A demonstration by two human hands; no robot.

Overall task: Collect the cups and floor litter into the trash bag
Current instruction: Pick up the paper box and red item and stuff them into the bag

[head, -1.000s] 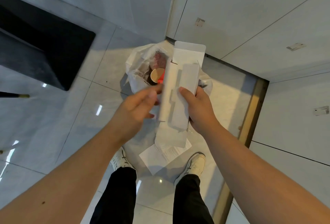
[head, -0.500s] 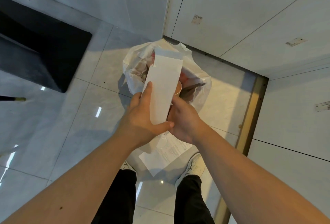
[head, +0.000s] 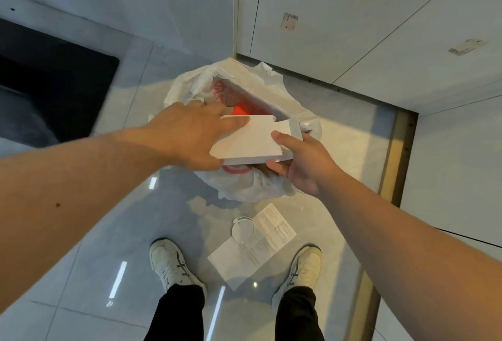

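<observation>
Step, prob.: stuffing the flat box (head: 248, 141) into the trash bag (head: 239, 188), at 12 o'clock of the shoes (head: 173, 266). Left hand (head: 190, 134) grips the box's 9 o'clock edge; right hand (head: 303, 162) pinches its 3 o'clock end, thumb on top. Next, I'd say: push in & let go, as paper (head: 252, 251) & clear lid (head: 243, 228) lie at the bag's 6 o'clock.

My left hand (head: 190, 137) and right hand (head: 304, 168) gripping a box (head: 247, 143) over the bag (head: 244, 191), paper (head: 244, 259) and lid (head: 242, 230) on the floor (head: 108, 218)

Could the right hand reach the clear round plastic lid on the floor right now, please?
Probably not yet: the right hand grips the flattened white cardboard box over the white plastic trash bag. The lid itself lies uncovered on the floor.
</observation>
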